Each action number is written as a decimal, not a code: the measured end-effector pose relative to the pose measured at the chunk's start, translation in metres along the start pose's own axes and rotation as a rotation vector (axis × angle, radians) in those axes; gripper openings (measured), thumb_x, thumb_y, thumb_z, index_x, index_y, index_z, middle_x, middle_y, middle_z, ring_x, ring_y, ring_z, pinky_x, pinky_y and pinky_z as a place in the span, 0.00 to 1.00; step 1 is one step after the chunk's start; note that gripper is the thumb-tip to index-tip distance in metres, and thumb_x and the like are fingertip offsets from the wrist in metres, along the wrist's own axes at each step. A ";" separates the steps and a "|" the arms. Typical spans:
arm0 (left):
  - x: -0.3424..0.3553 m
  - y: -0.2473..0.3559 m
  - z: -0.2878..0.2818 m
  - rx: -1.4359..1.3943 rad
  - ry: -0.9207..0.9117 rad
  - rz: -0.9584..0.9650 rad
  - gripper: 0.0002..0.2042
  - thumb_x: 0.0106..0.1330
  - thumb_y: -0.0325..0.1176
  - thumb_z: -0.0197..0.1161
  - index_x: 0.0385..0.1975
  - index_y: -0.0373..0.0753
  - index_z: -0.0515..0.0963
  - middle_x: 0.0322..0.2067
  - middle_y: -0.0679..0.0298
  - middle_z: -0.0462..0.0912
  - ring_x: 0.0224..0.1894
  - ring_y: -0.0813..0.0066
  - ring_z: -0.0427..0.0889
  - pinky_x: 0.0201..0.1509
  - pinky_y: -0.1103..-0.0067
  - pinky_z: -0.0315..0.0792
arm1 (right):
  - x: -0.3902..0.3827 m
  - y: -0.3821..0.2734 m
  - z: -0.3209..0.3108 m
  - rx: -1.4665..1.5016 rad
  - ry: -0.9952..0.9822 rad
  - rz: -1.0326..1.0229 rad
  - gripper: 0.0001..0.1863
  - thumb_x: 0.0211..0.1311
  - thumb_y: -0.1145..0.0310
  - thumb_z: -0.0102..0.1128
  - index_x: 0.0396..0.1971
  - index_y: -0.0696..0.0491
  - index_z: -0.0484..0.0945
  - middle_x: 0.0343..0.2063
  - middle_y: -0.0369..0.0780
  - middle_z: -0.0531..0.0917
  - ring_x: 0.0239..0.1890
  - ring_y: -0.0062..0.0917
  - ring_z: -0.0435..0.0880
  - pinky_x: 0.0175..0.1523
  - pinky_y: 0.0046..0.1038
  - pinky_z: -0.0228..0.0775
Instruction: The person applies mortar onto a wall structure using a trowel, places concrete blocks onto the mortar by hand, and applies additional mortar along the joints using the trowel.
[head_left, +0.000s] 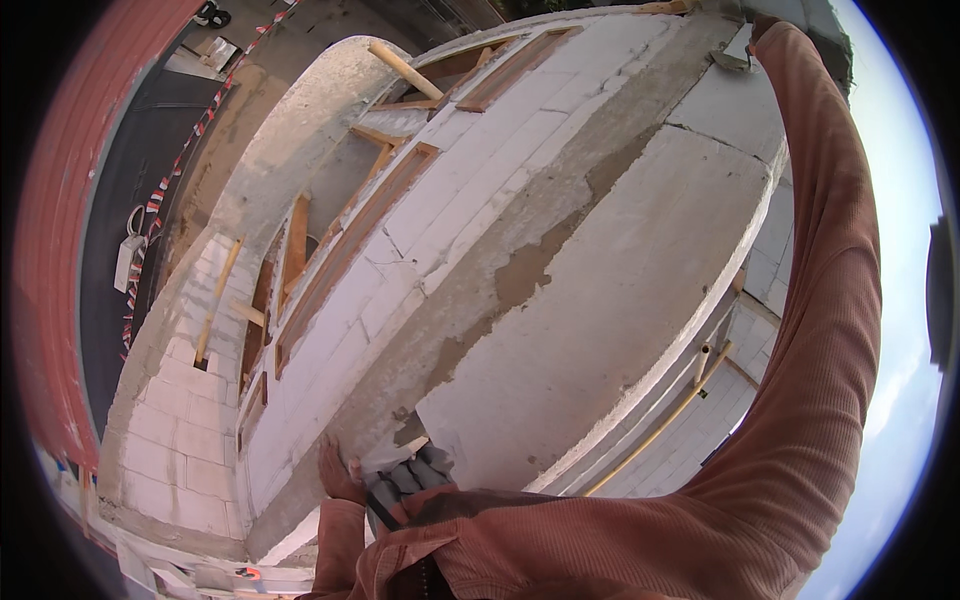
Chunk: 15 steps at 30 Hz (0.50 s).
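Note:
My left hand (342,470) lies against the grey concrete band (368,410) at the bottom of the view, its fingers apart. Just right of it is a dark grey ribbed thing (405,478) that I cannot make out, partly behind my sleeve. My right arm, in a reddish-brown corduroy sleeve, reaches up the right side to the far top end of the wall, where my right hand (764,28) is small and partly hidden beside a grey metal piece (733,58), possibly a tool. A long pale slab (590,310) with a ragged mortar edge runs between my two hands.
Below left are white block walls (175,420), wooden window frames (355,260), protruding poles (400,70) and a curved rendered wall (300,120). Farther down are a red metal roof (60,250), red-and-white tape and dark ground. Yellow poles (660,420) show beyond the slab's right edge, with sky at far right.

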<state>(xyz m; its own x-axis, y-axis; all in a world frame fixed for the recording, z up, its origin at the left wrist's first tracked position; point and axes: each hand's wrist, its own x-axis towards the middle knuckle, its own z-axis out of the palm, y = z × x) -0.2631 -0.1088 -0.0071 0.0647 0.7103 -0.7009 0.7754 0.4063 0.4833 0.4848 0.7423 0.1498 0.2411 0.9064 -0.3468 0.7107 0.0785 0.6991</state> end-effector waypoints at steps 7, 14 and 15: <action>0.002 0.006 -0.004 -0.034 0.017 -0.015 0.30 0.73 0.52 0.46 0.65 0.33 0.65 0.64 0.41 0.66 0.66 0.40 0.65 0.70 0.56 0.57 | -0.009 -0.011 -0.014 0.015 -0.014 -0.025 0.21 0.68 0.50 0.55 0.48 0.52 0.80 0.31 0.36 0.76 0.29 0.23 0.72 0.36 0.25 0.65; -0.001 0.000 -0.002 -0.020 0.018 -0.017 0.30 0.72 0.51 0.49 0.65 0.33 0.65 0.64 0.40 0.66 0.67 0.39 0.64 0.71 0.55 0.56 | -0.022 -0.019 -0.025 0.030 -0.020 -0.035 0.22 0.68 0.49 0.55 0.49 0.52 0.79 0.30 0.35 0.74 0.27 0.20 0.70 0.34 0.22 0.64; -0.002 -0.004 0.000 -0.009 0.020 -0.010 0.30 0.72 0.51 0.49 0.64 0.33 0.65 0.64 0.40 0.66 0.67 0.39 0.64 0.71 0.55 0.55 | -0.023 -0.022 -0.027 0.033 -0.017 -0.042 0.22 0.69 0.49 0.55 0.49 0.52 0.79 0.30 0.34 0.74 0.27 0.19 0.70 0.34 0.22 0.64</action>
<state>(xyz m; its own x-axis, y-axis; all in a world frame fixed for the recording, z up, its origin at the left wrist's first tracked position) -0.2668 -0.1121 -0.0076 0.0444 0.7177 -0.6949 0.7700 0.4186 0.4815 0.4459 0.7305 0.1594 0.2215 0.8953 -0.3866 0.7416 0.1027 0.6629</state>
